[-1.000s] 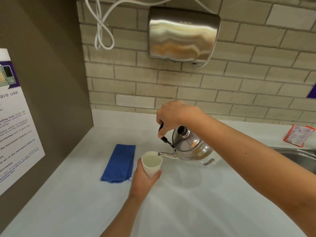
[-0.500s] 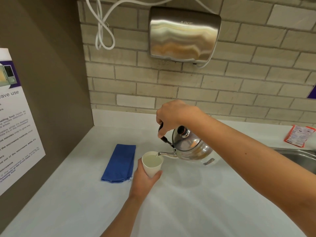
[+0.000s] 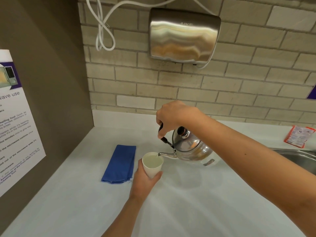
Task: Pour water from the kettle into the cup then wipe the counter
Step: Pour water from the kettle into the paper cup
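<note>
The kettle [image 3: 189,147] hangs above the counter [image 3: 188,202] near its middle, tipped to your left so its spout sits right at the rim of the cup [image 3: 152,164]. Your right hand [image 3: 172,115] is wrapped tight around the kettle's dark handle, holding it from above, and the round knob on the lid points up and toward the wall. The cup is white and already holds pale water close to the brim; it leans a little toward the spout. Your left hand [image 3: 145,180] is clamped around the lower part of the cup from below, thumb on the right side, lifting it clear of the counter. Just beside that hand, on its left, a folded blue cloth [image 3: 120,164] lies flat on the white counter, not touching the cup or the kettle. Farther right, past your right forearm, the edge of a steel sink [image 3: 297,155] is set into the counter, and a red and white packet [image 3: 298,139] lies behind it near the wall. On the brick wall above the kettle hangs a shiny metal hand dryer [image 3: 183,35] with a white cord [image 3: 104,35] looped to its left. A printed notice [image 3: 15,127] is stuck to the brown panel on your left.
</note>
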`<state>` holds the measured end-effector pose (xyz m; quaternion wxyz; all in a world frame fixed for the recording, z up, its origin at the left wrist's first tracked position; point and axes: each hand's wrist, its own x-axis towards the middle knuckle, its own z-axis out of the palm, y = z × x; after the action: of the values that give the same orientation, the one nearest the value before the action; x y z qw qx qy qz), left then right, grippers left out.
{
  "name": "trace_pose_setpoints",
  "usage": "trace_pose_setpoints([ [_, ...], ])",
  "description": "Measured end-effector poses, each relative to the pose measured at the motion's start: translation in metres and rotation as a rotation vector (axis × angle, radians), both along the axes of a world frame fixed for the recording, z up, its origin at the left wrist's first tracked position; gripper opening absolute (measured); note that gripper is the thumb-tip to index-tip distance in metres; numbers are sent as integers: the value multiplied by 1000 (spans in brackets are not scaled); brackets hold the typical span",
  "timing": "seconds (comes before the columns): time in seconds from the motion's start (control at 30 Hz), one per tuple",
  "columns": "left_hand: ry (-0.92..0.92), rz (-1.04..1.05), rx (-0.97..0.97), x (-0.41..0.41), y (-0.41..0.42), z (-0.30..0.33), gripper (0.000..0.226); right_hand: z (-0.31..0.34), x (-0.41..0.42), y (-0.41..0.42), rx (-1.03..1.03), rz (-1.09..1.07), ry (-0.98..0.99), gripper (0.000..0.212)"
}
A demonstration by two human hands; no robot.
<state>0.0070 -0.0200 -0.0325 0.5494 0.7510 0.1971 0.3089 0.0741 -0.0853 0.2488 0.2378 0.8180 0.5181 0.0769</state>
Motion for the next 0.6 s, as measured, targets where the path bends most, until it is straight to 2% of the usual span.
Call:
trace_pose_setpoints([
  [0.37, 9, 1, -4, 0, 1, 0, 72, -1, 5, -4, 44, 6, 50, 43],
  [0.6, 48, 20, 8, -1, 0, 4, 72, -3, 30, -23, 183, -20, 209, 47],
])
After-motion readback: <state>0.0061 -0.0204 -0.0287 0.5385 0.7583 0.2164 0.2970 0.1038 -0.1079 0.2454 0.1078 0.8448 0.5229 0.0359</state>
